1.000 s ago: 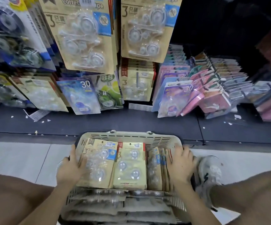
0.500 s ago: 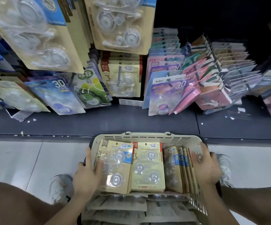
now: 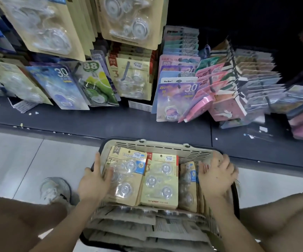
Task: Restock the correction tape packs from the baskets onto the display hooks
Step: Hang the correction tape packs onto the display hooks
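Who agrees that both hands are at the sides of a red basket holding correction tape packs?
Wrong colour: the head view shows a beige basket. The left hand and right hand are at its sides, and it holds correction tape packs.

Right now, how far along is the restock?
Early. Done: nothing clearly; the hooks already carry packs. In hand: left hand grips the basket at its left side, fingers on a pack; right hand, blurred, sits at the right rim. Left: everything in the basket still needs hanging.
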`<state>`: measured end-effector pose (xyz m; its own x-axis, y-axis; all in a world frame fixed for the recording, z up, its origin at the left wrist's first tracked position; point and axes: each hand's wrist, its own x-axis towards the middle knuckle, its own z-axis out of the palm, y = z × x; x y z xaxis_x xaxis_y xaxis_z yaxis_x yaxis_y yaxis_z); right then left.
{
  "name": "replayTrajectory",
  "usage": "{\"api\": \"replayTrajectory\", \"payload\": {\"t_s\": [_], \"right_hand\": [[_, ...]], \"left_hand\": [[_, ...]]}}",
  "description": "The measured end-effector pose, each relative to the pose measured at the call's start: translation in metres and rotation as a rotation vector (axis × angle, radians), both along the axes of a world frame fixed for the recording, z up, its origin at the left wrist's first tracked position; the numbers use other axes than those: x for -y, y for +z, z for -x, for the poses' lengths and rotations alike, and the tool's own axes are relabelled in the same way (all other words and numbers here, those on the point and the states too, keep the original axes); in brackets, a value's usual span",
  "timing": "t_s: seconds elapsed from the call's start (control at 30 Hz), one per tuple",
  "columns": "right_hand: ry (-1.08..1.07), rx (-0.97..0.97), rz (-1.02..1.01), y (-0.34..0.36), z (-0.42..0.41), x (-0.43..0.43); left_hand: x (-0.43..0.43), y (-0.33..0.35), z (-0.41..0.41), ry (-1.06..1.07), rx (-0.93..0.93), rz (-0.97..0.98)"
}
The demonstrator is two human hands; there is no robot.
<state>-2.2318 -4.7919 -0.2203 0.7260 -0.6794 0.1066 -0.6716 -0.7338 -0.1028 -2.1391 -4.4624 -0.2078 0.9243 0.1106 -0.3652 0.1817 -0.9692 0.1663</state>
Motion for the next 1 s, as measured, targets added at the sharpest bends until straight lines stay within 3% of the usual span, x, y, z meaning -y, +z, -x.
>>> {"api": "replayTrajectory", "payload": {"t_s": [0.07,0.13,0.23,0.27,0.37,0.47,0.63,0.73,0.83,0.93,1.0], "right_hand": [[0.209,0.062,-0.025,0.005,-0.003,-0.016],[0.312,0.024,-0.282,0.007,-0.007,-0.037],[0.125,-0.156,-0.814,0.000,-0.016,-0.060],[0.052,-0.185,-0.907,-0.004,-0.018,-0.065],[-0.120,-0.171,-0.917,-0.014,-0.026,-0.081],[-0.258,-0.017,-1.079,-0.021,-0.028,-0.085],[-0.254,0.109,-1.168,-0.006,-0.016,-0.069],[-0.204,0.219,-1.223,0.026,-0.011,-0.049],[-0.118,0.397,-1.484,0.071,-0.013,-0.039],[0.011,0.451,-1.695,0.098,-0.026,-0.055],[0.065,0.413,-1.787,0.102,-0.038,-0.078]], "left_hand": [[0.001,0.001,0.003,-0.008,-0.020,0.004],[0.002,0.003,0.005,-0.015,-0.026,0.022],[0.000,0.006,0.004,-0.028,-0.037,0.044],[0.000,0.007,0.003,-0.033,-0.053,0.051],[0.000,0.009,0.002,-0.050,-0.082,0.076],[-0.001,0.009,0.000,-0.059,-0.072,0.076],[-0.004,0.008,-0.002,-0.038,-0.111,0.124],[0.001,0.012,-0.003,-0.058,0.138,0.141],[0.023,0.037,-0.001,-0.053,0.195,0.434],[0.051,0.082,0.007,0.086,-0.099,1.046],[0.058,0.092,0.008,0.179,-0.246,1.277]]}}
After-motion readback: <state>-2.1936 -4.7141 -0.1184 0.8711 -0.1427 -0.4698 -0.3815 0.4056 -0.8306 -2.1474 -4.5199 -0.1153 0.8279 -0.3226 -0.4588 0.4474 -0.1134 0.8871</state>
